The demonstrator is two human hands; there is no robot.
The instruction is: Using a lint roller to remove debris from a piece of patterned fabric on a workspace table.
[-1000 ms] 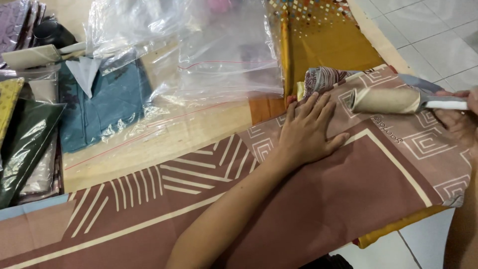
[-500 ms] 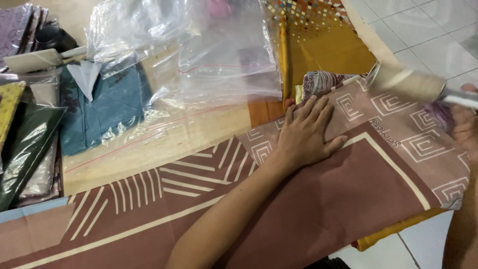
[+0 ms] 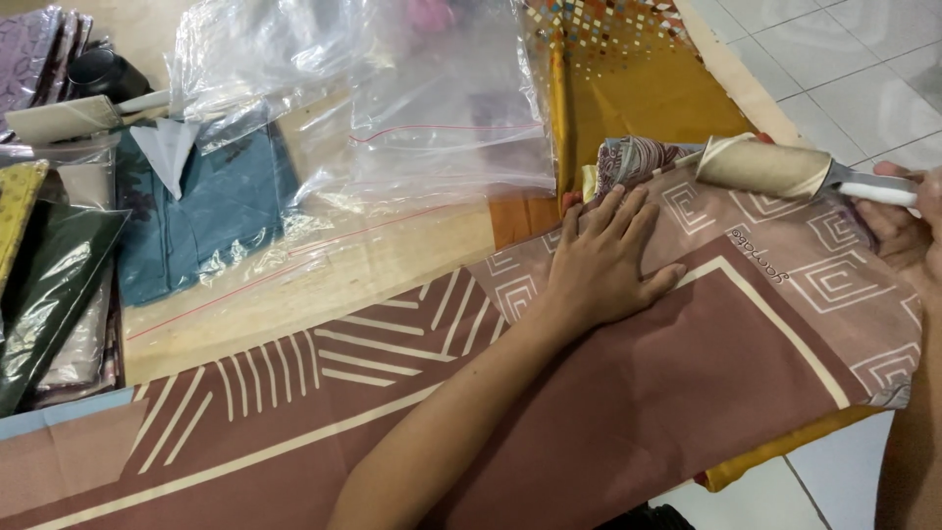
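Observation:
A brown scarf [image 3: 628, 393] with cream lines and square patterns lies spread across the table. My left hand [image 3: 606, 263] rests flat on it, fingers together, pressing the cloth down near its patterned border. My right hand [image 3: 898, 218] grips the white handle of a lint roller [image 3: 770, 167], whose beige roll touches the scarf's far edge to the right of my left hand. A small bunched patterned cloth [image 3: 636, 157] lies just beyond my left fingertips.
Clear plastic zip bags [image 3: 392, 108] lie at the back centre. A teal cloth in a bag [image 3: 196, 216] and stacked packaged cloths [image 3: 49, 275] are at the left. A mustard cloth [image 3: 648, 88] lies behind the scarf. Tiled floor [image 3: 854, 59] shows at the right.
My right hand has moved the lint roller up across the scarf's border towards its far edge, then slightly back left. My left hand has stayed flat in place.

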